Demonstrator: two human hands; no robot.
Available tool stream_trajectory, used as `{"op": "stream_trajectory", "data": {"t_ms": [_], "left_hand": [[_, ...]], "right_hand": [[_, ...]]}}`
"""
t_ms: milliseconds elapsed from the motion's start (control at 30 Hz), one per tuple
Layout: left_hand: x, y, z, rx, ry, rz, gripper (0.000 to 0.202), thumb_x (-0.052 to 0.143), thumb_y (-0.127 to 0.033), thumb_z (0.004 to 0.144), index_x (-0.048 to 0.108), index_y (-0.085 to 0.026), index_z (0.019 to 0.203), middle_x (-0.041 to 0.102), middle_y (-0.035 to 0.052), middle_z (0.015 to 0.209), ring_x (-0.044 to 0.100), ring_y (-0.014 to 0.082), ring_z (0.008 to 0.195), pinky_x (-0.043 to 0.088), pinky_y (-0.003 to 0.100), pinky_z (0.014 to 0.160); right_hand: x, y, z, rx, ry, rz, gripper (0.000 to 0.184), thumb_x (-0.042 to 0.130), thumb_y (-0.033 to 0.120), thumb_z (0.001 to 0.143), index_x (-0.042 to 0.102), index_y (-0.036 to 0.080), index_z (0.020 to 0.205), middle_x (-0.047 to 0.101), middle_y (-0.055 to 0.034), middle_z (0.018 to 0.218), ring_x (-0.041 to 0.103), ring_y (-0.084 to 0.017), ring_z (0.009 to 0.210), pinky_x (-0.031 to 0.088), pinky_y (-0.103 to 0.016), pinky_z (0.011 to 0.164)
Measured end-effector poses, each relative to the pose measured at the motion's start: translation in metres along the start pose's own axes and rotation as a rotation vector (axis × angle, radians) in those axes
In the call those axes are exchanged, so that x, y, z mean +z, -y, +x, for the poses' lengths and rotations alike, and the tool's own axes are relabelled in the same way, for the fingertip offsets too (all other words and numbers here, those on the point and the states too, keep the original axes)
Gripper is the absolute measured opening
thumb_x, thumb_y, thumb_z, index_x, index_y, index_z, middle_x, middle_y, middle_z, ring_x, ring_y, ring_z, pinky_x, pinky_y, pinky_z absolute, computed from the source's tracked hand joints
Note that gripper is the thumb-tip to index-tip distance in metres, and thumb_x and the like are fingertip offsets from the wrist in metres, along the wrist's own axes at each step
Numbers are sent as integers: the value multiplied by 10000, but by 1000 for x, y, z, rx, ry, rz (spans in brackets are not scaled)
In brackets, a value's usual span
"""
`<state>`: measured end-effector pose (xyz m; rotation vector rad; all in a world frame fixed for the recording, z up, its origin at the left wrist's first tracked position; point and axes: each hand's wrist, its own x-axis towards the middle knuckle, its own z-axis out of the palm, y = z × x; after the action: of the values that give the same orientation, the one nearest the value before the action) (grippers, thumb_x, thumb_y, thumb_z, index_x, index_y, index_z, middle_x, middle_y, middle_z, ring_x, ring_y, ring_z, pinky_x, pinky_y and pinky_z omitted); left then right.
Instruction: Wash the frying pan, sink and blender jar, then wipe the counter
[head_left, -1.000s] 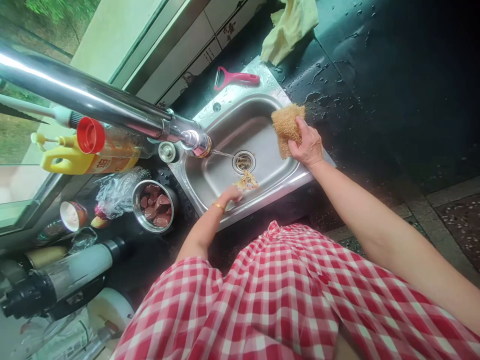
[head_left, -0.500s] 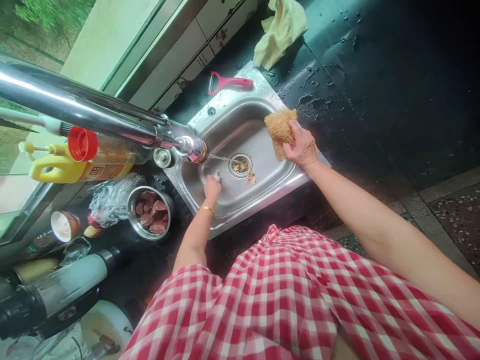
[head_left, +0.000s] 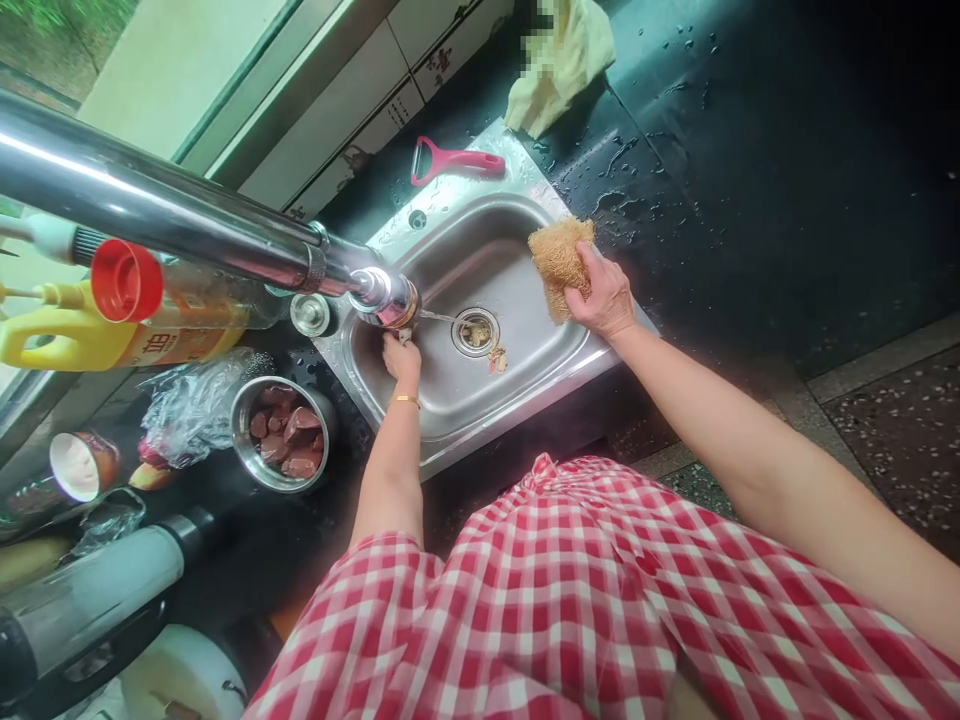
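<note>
The left hand (head_left: pixel 403 362) has moved from the food scraps (head_left: pixel 497 360) to the faucet (head_left: pixel 388 298) end of the sink (head_left: pixel 517 250), so the scraps now lie untouched — ragged, pale bits in and beside the round metal drain (head_left: pixel 475 332). Its fingers are curled; I cannot tell whether they hold anything. The right hand (head_left: pixel 606 297) stays closed on a loofah (head_left: pixel 559 262) — tan, coarse, fibrous, roughly rectangular — above the smooth steel basin's opposite end. A thin water stream runs toward the drain.
</note>
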<state>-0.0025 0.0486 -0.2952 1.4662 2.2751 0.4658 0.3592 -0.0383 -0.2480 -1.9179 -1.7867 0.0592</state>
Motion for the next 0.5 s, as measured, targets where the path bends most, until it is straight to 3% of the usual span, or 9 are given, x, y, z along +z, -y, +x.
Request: {"op": "stream_trajectory", "data": {"t_ms": [100, 200, 267, 333, 400, 500], "left_hand": [[19, -10, 4, -81, -77, -8, 215, 473, -37, 827, 476, -94, 1034, 499, 246, 1250, 428, 357, 1252, 286, 563, 1052], [71, -55, -8, -53, -63, -90, 274, 450, -46, 825, 489, -98, 1091, 479, 238, 1294, 399, 346, 1281, 273, 555, 1073], [104, -85, -25, 101, 29, -176, 290, 460, -36, 794, 527, -112, 1065, 503, 227, 1275, 403, 348, 1277, 271, 561, 1074], [124, -102, -45, 332, 136, -222, 282, 455, -38, 782, 562, -136, 1025, 507, 203, 1284, 395, 332, 1291, 278, 539, 1083], [129, -100, -61, 603, 272, -222, 255, 445, -54, 789, 583, -156, 979, 498, 173, 1324, 386, 295, 1310, 287, 490, 1102], [111, -75, -62, 953, 554, -208, 204, 450, -69, 782, 591, -173, 887, 546, 134, 1308, 424, 244, 1295, 309, 423, 1111]], "right_hand": [[-1, 0, 0, 3, 1, -4, 693, 435, 291, 796, 281, 100, 1444, 555, -195, 1265, 564, -343, 1054, 446, -503, 895], [-3, 0, 1, -5, 5, -31, 687, 433, 300, 800, 290, 87, 1437, 549, -202, 1273, 569, -340, 1053, 454, -493, 890], [-4, 0, 1, -9, 7, -53, 683, 433, 307, 802, 299, 79, 1431, 548, -207, 1276, 571, -338, 1056, 455, -487, 893], [-5, 0, 0, -8, 11, -72, 678, 432, 314, 804, 308, 77, 1428, 550, -208, 1275, 575, -337, 1053, 456, -485, 895], [-6, 0, 0, -3, 14, -80, 676, 434, 320, 804, 317, 79, 1424, 557, -206, 1267, 581, -332, 1039, 460, -481, 891], [-5, 1, 0, 1, 14, -70, 680, 443, 325, 796, 330, 81, 1421, 566, -201, 1260, 587, -325, 1026, 466, -473, 887]]}}
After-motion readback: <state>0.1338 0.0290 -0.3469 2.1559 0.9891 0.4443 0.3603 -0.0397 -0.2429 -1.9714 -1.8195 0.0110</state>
